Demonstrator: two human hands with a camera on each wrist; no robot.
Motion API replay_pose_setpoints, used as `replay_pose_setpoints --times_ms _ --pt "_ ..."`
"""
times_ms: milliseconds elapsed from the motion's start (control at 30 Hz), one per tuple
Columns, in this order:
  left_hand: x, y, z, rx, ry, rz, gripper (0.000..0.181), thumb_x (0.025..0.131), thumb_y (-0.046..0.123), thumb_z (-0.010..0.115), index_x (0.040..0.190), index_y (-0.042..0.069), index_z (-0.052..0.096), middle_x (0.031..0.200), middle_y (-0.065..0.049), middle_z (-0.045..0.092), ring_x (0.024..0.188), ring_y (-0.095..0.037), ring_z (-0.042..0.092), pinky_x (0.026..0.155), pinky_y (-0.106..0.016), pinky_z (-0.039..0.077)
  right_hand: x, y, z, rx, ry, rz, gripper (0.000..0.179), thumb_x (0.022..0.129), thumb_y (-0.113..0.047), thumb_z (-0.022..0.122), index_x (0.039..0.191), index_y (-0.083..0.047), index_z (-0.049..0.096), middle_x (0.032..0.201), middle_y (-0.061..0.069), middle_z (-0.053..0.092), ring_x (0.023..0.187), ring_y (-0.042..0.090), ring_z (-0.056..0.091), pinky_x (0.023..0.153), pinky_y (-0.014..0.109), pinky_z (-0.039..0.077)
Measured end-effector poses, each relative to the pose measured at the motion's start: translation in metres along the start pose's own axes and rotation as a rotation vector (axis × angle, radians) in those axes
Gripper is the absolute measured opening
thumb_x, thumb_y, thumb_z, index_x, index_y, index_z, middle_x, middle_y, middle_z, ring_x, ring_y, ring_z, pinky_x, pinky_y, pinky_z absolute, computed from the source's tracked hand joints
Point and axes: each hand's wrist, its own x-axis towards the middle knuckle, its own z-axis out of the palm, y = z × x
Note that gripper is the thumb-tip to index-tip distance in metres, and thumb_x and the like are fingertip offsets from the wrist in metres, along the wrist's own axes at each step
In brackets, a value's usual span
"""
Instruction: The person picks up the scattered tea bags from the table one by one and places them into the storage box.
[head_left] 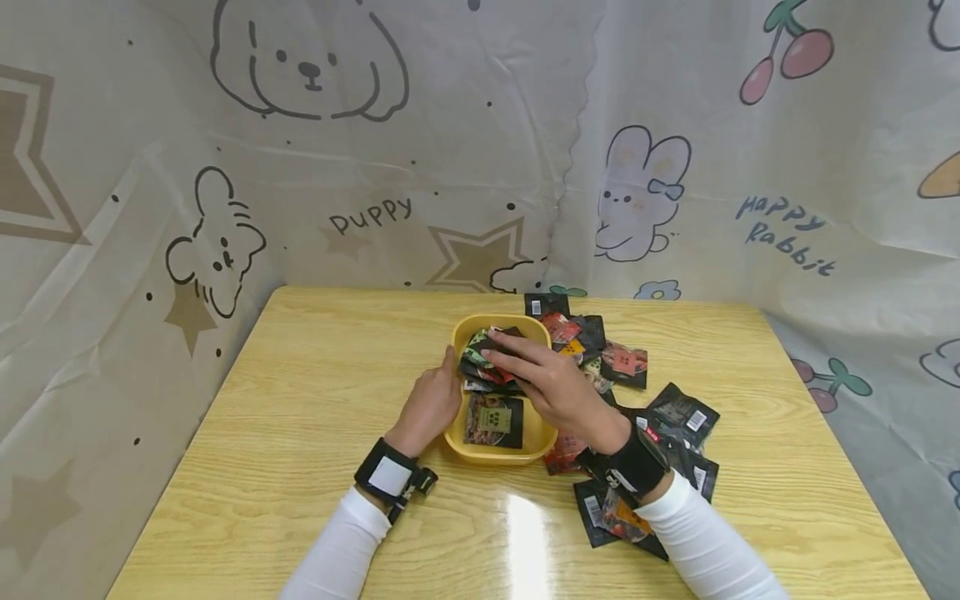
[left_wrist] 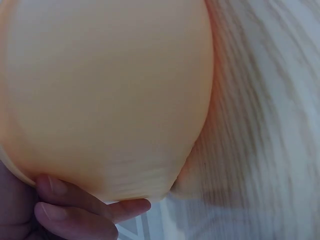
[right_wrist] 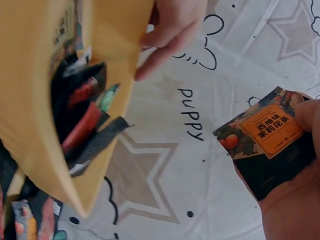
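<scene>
A yellow plastic basket (head_left: 542, 446) stands on the table with several dark printed tea sachets inside; one tea sachet (head_left: 491, 419) lies flat in its near part. My left hand (head_left: 431, 404) holds the basket's left side, index finger stretched along the wall; in the left wrist view its other fingers (left_wrist: 75, 225) curl against the outside. Over the basket's far part is my right hand (head_left: 558, 387). In the right wrist view it grips a black tea sachet (right_wrist: 270, 131) with an orange label, the thumb on its edge.
More sachets lie in a loose heap right of the basket, among them a red-labelled sachet (head_left: 625, 362) and a black sachet (head_left: 682, 411). Others lie partly under my right wrist. A printed cloth (head_left: 450, 167) hangs behind the wooden table (head_left: 315, 333).
</scene>
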Motion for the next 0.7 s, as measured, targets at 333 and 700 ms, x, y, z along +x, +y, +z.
replay_pose_setpoints --times_ms 333,700 --pt "0.002 0.002 0.0 -0.004 0.0 0.001 0.052 0.098 0.005 0.046 0.145 -0.013 0.032 0.074 -0.02 0.063 0.054 -0.02 0.057 0.045 -0.033 0.042 -0.013 -0.004 0.005 0.145 -0.278 0.055 0.07 0.097 -0.062 0.038 0.15 -0.016 0.04 0.158 0.009 0.026 0.144 0.027 0.023 0.113 0.056 0.015" --pt "0.0 0.001 0.001 -0.023 0.005 -0.026 0.052 0.099 0.007 0.045 0.146 -0.012 0.031 0.073 -0.02 0.062 0.049 -0.016 0.052 0.04 -0.03 0.039 -0.037 0.043 -0.051 -0.029 -0.219 0.321 0.074 0.095 -0.056 0.051 0.155 -0.022 0.026 0.162 0.007 0.014 0.145 0.033 0.018 0.112 0.057 0.014"
